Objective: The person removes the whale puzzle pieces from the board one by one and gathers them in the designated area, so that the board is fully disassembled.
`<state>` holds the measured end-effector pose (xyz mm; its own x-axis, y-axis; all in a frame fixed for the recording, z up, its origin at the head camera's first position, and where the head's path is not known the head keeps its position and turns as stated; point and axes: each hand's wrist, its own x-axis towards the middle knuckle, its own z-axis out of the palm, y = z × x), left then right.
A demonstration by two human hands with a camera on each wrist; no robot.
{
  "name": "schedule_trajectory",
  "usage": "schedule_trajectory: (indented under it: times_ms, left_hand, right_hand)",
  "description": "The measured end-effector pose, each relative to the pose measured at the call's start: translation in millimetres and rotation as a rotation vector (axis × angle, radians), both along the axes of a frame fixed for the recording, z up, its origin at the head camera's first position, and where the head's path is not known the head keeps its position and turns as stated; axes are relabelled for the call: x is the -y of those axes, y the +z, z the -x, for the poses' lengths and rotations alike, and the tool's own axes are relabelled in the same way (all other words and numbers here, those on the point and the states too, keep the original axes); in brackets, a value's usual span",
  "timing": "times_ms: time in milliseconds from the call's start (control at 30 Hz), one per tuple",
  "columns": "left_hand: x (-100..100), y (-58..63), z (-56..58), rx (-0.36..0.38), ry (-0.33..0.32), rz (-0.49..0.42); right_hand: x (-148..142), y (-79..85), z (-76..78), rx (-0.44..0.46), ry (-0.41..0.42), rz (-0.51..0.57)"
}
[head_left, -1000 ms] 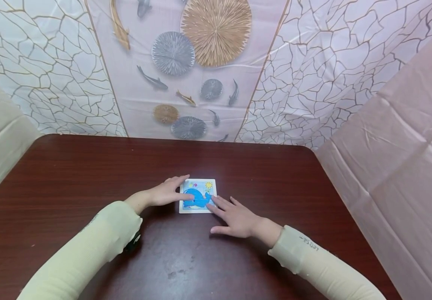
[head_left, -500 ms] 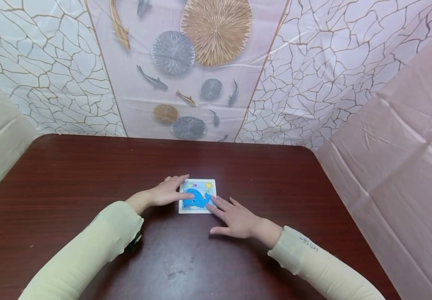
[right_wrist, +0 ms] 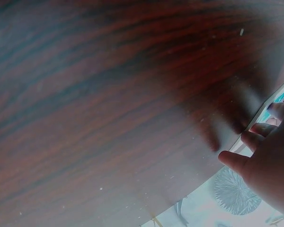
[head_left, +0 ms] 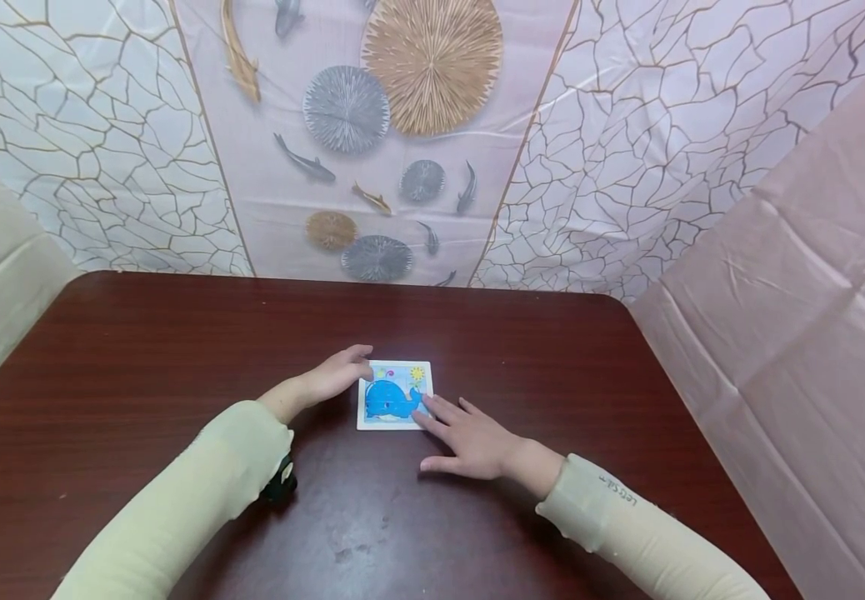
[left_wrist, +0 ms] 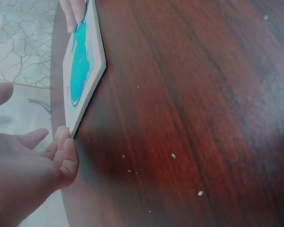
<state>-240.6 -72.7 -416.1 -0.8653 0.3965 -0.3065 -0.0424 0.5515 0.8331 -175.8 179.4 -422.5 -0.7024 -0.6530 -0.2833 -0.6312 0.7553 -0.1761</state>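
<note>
A person's two bare hands meet at a square, white-bordered whale picture board (head_left: 395,395) lying flat near the middle of a dark red-brown wooden surface (head_left: 372,533). The left hand (head_left: 327,379) is at the board's upper left; the left wrist view shows its lower fingers bent against a corner, with the thumb raised away, so its grip pinches nothing. The right hand (head_left: 470,442) lies low with its fingers spread, the tips of two reaching over the right edge beside the whale's tail.

The step in hand seems to be steadying the board by its edges. Doing this well probably calls for light, even pressure from both sides, with the right fingertips flat and the left ones meeting the rim squarely; a harder push from one side could twist or slide it. Small white specks (left_wrist: 173,155) dot the surface nearby and might catch underneath if the board moves.
</note>
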Motion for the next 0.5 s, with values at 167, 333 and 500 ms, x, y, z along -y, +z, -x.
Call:
schedule_trajectory:
  times_ms: [167, 333, 500]
  left_hand:
    - [2.0, -2.0, 2.1, 0.033, 0.027, -0.050]
    - [0.5, -2.2, 1.9, 0.076, 0.041, -0.097]
    - [-3.2, 2.1, -1.0, 0.021, 0.007, -0.056]
  right_hand:
    - [-0.4, -0.4, 0.6, -0.004, 0.003, -0.001]
    - [-0.7, -0.7, 0.7, -0.003, 0.007, -0.004]
    - [0.6, -0.5, 2.2, 0.002, 0.000, -0.014]
